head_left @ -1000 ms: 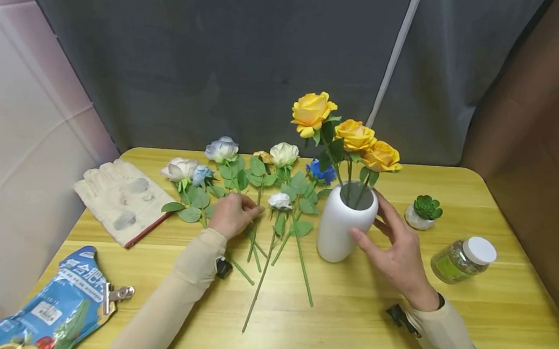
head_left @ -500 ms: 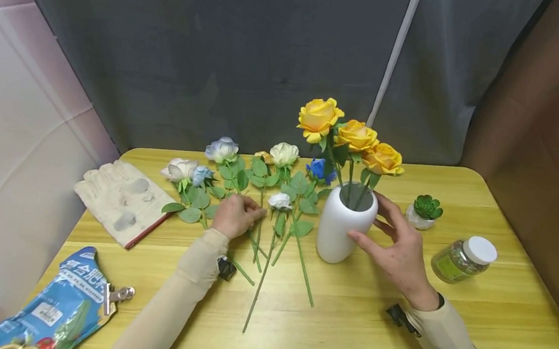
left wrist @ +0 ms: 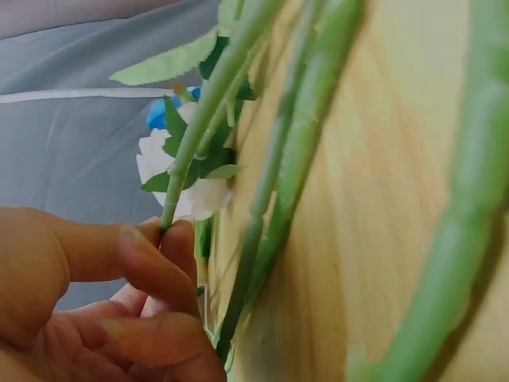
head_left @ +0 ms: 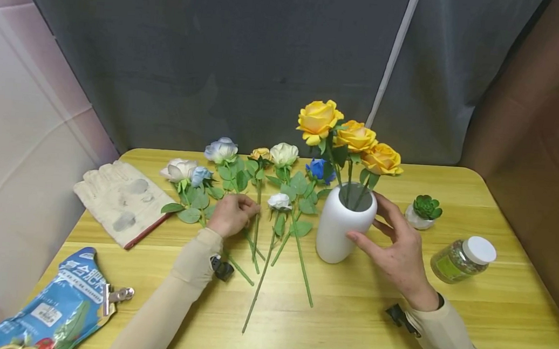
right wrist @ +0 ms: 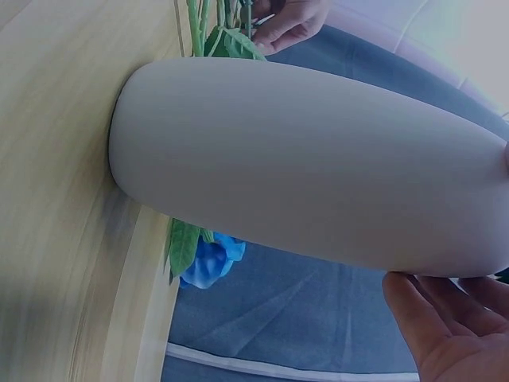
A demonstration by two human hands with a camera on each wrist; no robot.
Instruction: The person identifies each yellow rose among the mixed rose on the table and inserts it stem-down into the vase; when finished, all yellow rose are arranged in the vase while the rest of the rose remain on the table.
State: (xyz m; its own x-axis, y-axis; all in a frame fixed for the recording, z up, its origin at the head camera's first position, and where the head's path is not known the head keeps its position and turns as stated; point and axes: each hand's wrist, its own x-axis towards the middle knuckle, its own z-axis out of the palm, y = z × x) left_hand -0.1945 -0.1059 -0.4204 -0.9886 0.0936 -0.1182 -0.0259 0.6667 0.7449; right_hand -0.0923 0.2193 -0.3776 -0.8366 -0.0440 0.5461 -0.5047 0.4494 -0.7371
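My left hand pinches a green stem between thumb and fingertips, among the flowers lying on the table. In the head view this stem runs up to a small yellow-orange rose. My right hand grips the upper part of a white vase, thumb in front and fingers round the right side. The vase stands upright with several yellow roses in it. Around my left hand lie a white rose, a cream rose, a blue rose and several pale ones.
On the left are a stained work glove and a blue bag with a metal clip. To the right stand a small potted succulent and a white-lidded jar. A dark curtain hangs behind the table.
My left hand shifted slightly right, then back left with the stem, and the small yellow-orange rose shows more clearly. The tallest yellow rose in the vase tilted right. My right hand stays on the vase.
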